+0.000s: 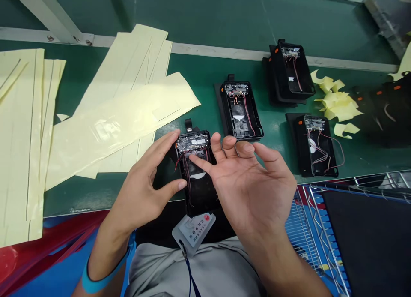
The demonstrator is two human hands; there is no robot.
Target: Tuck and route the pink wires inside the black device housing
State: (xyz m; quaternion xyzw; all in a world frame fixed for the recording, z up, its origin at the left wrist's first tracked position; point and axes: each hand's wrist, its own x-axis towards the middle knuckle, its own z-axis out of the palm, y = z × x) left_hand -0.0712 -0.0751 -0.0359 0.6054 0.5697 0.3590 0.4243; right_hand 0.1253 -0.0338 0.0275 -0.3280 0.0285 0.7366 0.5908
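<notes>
A black plastic case (pixel 202 194) lies in front of me at the table's near edge, its lower end reaching past that edge. Inside are a circuit board (pixel 192 142), thin dark red wires and a white patch. My left hand (pixel 144 177) is at the case's left side, fingers stretched and thumb apart, with fingertips by the upper left corner and thumb tip at the rim. Palm up, my right hand (pixel 250 185) lies over the case's right side. One extended finger touches the inside just below the board; the others are loosely curled and hold nothing.
Similar wired cases stand behind (pixel 242 112), at far right (pixel 297 74) and at right (pixel 317 151). Pale yellow sheets (pixel 122 117) cover the left of the green table (pixel 86 198). Yellow scraps (pixel 338 104) lie at right. A wire rack (pixel 311 220) stands below.
</notes>
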